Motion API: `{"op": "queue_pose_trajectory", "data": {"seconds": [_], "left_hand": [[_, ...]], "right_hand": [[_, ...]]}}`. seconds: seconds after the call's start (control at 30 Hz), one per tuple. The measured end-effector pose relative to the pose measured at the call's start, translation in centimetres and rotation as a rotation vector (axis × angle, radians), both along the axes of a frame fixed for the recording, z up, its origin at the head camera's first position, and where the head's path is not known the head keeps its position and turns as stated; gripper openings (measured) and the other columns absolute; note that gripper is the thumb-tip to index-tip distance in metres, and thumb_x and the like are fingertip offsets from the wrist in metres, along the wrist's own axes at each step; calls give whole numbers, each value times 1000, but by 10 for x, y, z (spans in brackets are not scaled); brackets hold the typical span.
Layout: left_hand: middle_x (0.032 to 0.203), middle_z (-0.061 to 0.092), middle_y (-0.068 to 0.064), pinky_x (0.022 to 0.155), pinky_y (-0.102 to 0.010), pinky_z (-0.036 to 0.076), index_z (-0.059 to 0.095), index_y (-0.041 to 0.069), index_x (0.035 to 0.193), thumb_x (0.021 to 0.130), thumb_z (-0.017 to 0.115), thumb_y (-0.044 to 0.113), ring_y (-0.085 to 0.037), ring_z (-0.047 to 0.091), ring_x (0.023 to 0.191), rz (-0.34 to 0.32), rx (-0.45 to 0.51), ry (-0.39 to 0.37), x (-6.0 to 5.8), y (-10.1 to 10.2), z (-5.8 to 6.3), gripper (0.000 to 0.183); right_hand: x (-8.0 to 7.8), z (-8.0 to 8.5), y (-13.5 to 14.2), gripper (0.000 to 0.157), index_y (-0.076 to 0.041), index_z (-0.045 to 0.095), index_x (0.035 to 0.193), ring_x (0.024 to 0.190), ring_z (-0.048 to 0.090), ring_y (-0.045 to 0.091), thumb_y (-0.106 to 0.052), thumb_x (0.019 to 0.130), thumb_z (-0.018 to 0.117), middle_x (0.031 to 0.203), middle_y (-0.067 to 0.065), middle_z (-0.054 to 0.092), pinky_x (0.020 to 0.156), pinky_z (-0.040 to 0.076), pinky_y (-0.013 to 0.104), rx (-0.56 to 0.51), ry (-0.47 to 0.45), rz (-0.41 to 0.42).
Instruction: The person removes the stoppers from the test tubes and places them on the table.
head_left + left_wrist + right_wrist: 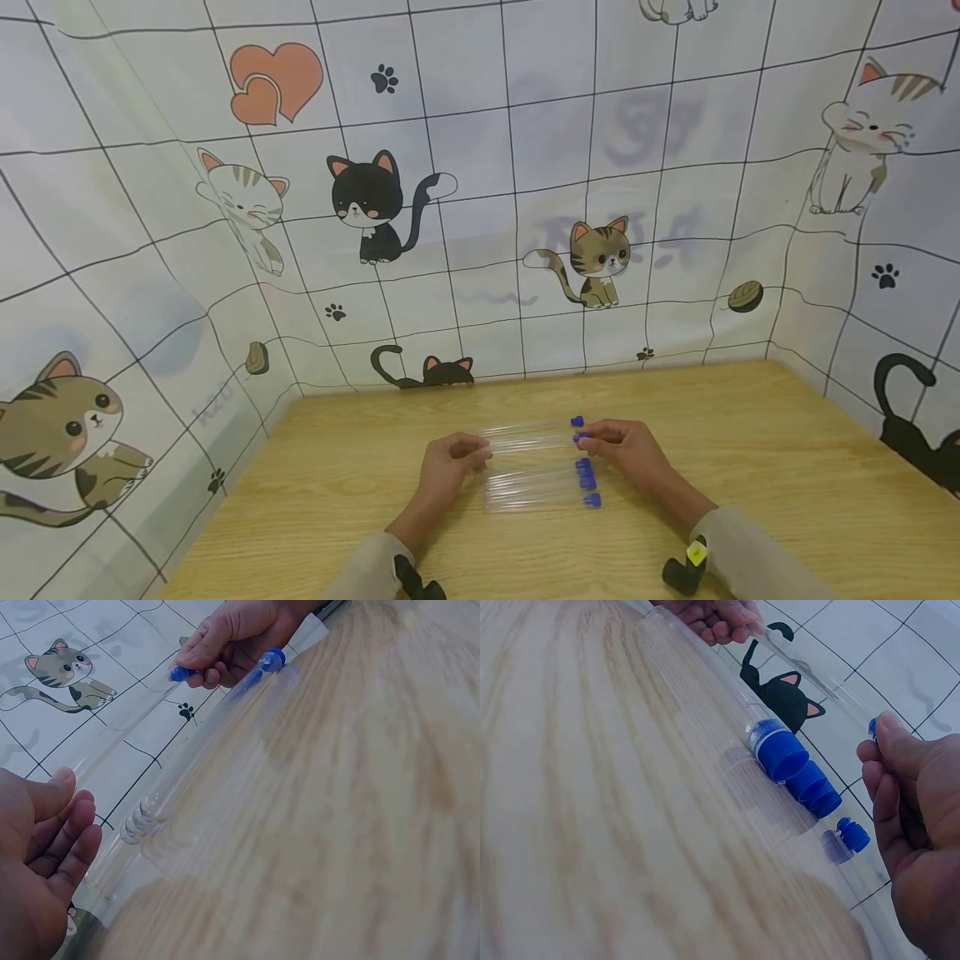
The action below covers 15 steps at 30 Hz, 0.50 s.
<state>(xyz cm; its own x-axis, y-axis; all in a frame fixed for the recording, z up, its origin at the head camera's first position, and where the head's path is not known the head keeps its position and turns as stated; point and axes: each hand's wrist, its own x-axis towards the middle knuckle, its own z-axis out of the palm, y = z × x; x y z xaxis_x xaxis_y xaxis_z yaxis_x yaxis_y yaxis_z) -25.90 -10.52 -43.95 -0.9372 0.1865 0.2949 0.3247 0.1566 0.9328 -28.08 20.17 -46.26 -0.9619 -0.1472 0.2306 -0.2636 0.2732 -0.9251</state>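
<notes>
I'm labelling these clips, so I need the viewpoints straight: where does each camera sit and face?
Head: worn on the head, facing forward and down at the table and cat-print sheet; left hand, right hand and sleeves show.
Left wrist: on that wrist, facing along clear tubes; left hand near, right hand beyond.
Right wrist: on that wrist, facing past blue caps; right hand near, left hand beyond.
Shared: both wrist views show the held tube and both hands.

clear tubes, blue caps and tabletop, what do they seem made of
Clear slender tubes: plastic or glass, glossy; see-through with bright streaks. Opaque blue cylindrical caps: likely moulded plastic, smooth; even, solid colour. Light-brown tabletop: wood or wood-look laminate, slightly glossy; grain and faint reflections.
</notes>
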Motion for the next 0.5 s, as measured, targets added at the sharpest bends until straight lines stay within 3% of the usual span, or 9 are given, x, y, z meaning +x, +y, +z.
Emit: {"op": "queue_pose_trajectory", "data": {"seconds": [0.5], "left_hand": [[89,66,-30,74,-51,51,67,-10,101,88,68,4,-50,61,80,17,-11,-2,3,1,4,19]], "right_hand": [[-2,0,-2,28,-8,73,101,90,68,21,-29,83,75,94,4,72,76,51,27,-3,9,-5]]}}
